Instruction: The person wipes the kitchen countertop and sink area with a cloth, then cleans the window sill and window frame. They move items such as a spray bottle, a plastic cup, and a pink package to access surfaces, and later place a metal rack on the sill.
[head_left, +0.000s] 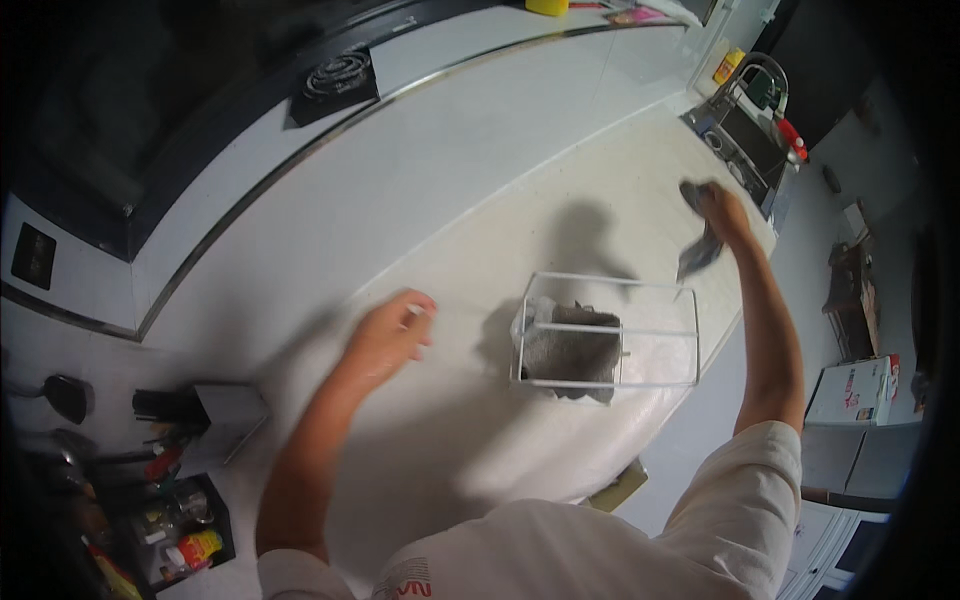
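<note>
My right hand grips a dark grey cloth, which hangs down over the far right part of the pale countertop. Nearer to me stands a white wire-frame rack. Grey cloth-like material fills its left part, with thin pale wrapping at the edges; its exact kind is unclear. To the left of the rack, my left hand hovers with loosely curled fingers, apart from the rack, and no held object shows.
A sink with a curved faucet lies at the far right end. On the left are a knife block and a black tray of jars. A black box with a coil sits on the window ledge. The counter's front edge runs diagonally.
</note>
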